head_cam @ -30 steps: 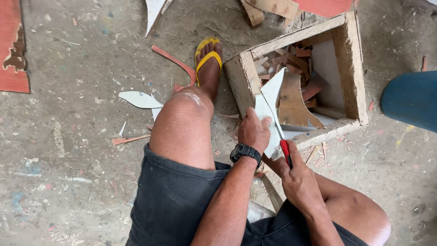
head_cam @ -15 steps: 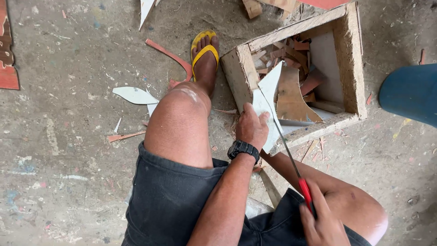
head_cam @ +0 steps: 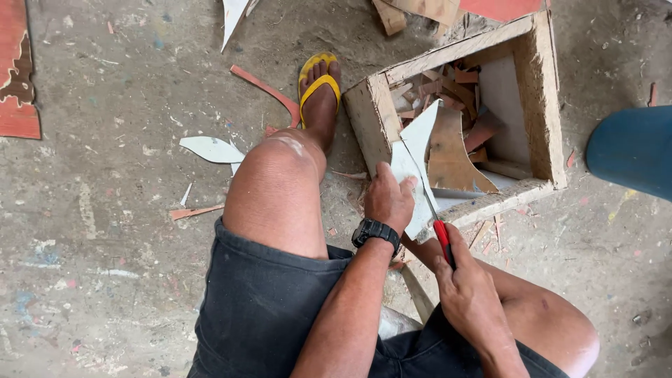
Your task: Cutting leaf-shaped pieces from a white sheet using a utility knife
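A red-handled saw [head_cam: 435, 217] is clasped in the closed right hand [head_cam: 467, 290], its thin blade laid against a pale pointed board offcut [head_cam: 413, 157]. That offcut is pinned by the closed left hand [head_cam: 388, 199] on the near rim of a wooden scrap box [head_cam: 542, 91]. Beyond lies a yellow flip-flop [head_cam: 318, 84].
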